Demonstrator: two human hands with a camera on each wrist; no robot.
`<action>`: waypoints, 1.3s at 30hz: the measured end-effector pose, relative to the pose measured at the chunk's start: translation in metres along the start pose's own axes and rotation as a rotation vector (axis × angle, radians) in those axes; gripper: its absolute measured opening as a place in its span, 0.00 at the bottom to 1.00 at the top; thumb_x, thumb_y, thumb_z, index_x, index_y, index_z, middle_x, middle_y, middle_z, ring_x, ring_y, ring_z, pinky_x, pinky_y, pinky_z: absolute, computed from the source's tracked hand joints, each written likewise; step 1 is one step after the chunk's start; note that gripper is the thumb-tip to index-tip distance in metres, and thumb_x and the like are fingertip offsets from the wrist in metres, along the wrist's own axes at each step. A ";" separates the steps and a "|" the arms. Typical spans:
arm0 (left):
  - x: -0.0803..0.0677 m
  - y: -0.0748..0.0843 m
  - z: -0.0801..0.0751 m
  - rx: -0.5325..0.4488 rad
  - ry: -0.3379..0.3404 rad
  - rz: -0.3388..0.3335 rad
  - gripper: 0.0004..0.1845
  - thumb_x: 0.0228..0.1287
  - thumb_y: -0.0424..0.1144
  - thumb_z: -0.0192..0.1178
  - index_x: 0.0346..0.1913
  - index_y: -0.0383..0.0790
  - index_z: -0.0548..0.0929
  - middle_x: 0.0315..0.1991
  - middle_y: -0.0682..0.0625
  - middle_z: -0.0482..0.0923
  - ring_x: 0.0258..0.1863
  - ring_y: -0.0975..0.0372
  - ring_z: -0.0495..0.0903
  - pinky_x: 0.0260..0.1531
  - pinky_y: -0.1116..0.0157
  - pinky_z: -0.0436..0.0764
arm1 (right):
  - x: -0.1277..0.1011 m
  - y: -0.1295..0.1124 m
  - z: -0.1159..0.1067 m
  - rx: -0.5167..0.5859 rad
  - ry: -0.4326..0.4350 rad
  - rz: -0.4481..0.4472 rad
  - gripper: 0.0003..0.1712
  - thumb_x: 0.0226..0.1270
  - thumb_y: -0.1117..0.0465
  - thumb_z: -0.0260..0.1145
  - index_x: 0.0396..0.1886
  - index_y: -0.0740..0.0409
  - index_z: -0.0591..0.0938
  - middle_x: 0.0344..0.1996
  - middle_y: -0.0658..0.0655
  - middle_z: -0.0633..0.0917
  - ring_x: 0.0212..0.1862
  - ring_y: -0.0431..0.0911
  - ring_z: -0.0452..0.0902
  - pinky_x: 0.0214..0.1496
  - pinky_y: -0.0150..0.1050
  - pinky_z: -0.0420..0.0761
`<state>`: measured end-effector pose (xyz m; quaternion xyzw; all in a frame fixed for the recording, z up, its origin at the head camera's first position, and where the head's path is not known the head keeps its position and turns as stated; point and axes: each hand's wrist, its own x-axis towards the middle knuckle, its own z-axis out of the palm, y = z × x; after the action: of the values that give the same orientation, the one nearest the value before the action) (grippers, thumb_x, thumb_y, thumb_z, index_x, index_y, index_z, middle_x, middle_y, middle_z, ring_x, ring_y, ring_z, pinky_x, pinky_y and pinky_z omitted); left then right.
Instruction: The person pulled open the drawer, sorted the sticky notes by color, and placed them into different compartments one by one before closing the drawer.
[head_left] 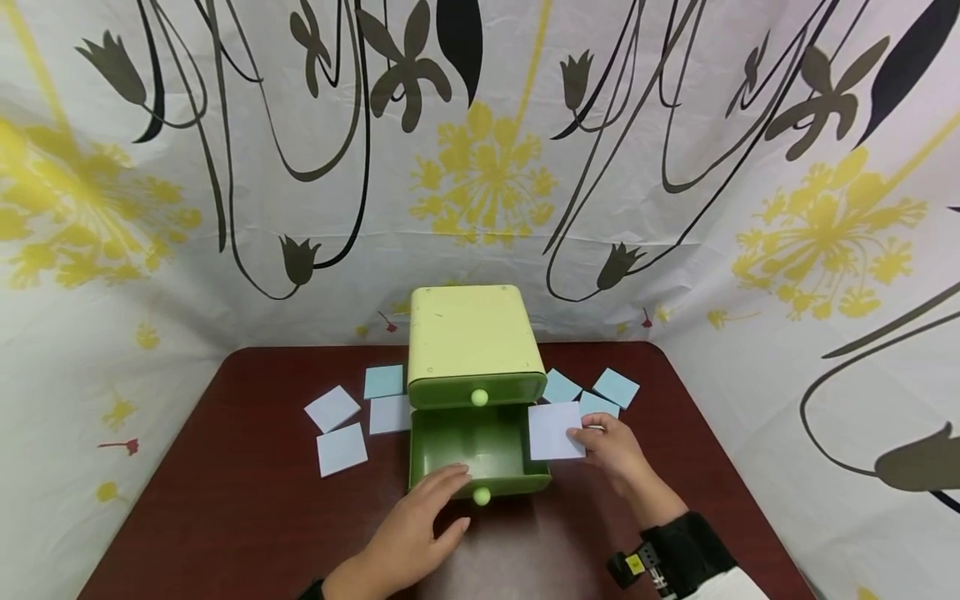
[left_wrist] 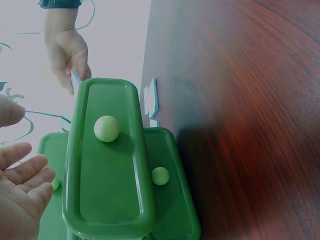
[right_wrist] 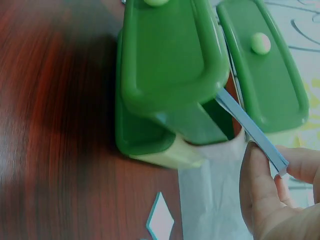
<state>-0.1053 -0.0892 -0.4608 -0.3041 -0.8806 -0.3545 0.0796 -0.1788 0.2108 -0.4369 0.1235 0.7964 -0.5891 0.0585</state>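
Card (head_left: 553, 432) pinched in right hand (head_left: 611, 450), with left hand (head_left: 412, 529) relaxed; pulled-out drawer (head_left: 468, 442) between both hands, other cards (head_left: 342, 450) beyond left hand.

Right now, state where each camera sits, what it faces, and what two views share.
Head: worn on the head, facing forward-down onto the open drawer; left grip and right grip show.
Left wrist: worn there, facing the drawer's front; both grips show.
Right wrist: worn there, facing drawer and card; only right grip shows.
Both wrist views share that card.
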 end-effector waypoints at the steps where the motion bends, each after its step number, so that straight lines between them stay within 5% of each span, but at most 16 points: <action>1: 0.000 -0.001 0.000 0.004 0.009 0.002 0.25 0.64 0.38 0.64 0.64 0.42 0.74 0.64 0.49 0.72 0.62 0.56 0.71 0.55 0.53 0.77 | 0.000 0.000 0.004 -0.007 -0.006 -0.006 0.19 0.68 0.61 0.63 0.50 0.70 0.71 0.37 0.62 0.82 0.33 0.46 0.76 0.33 0.36 0.77; 12: -0.004 -0.006 -0.002 0.000 0.028 -0.026 0.25 0.64 0.40 0.63 0.63 0.41 0.74 0.63 0.48 0.72 0.63 0.55 0.71 0.55 0.52 0.77 | 0.004 -0.009 0.043 -0.146 -0.072 -0.100 0.09 0.68 0.68 0.59 0.44 0.71 0.74 0.35 0.62 0.81 0.36 0.48 0.78 0.36 0.42 0.81; 24: -0.009 -0.007 -0.007 -0.019 0.057 -0.056 0.24 0.65 0.39 0.63 0.63 0.42 0.75 0.64 0.50 0.72 0.63 0.55 0.71 0.55 0.51 0.76 | 0.007 -0.011 0.082 -0.226 -0.194 -0.174 0.06 0.65 0.72 0.61 0.41 0.69 0.76 0.29 0.58 0.78 0.25 0.45 0.67 0.27 0.37 0.69; 39: -0.013 -0.014 -0.009 -0.022 0.075 -0.104 0.25 0.62 0.39 0.65 0.63 0.41 0.75 0.64 0.50 0.72 0.64 0.55 0.70 0.56 0.52 0.76 | 0.006 -0.017 0.093 -0.305 -0.232 -0.190 0.16 0.66 0.70 0.60 0.51 0.75 0.78 0.32 0.57 0.80 0.26 0.44 0.67 0.30 0.37 0.70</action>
<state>-0.1040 -0.1090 -0.4666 -0.2455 -0.8876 -0.3790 0.0907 -0.1939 0.1185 -0.4506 -0.0314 0.8723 -0.4749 0.1120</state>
